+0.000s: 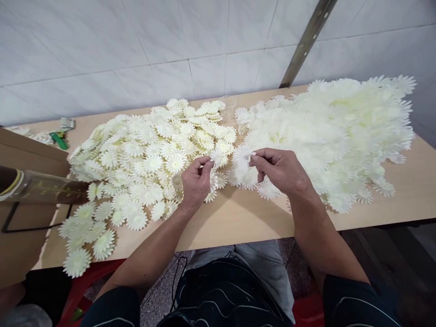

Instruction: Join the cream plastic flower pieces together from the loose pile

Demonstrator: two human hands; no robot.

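My left hand [196, 182] pinches the edge of a small white artificial flower [217, 157] between thumb and forefinger, above the inner edge of the left heap. My right hand [281, 170] is closed in a pinch on a second white artificial flower [241, 156], a little to the right of the first. The two flowers are apart. To the left spreads a heap of pale yellow-white flower heads [146, 150], with single layers showing small centres. A taller, fluffier heap of white flowers [327, 136] lies beside my right hand.
Both heaps lie on a light wooden table [235, 218] against a tiled wall [153, 41]. At the left stand a cardboard box [30, 154] and a tube-like object with a yellow band [51, 186]. A green tool [59, 140] lies behind them.
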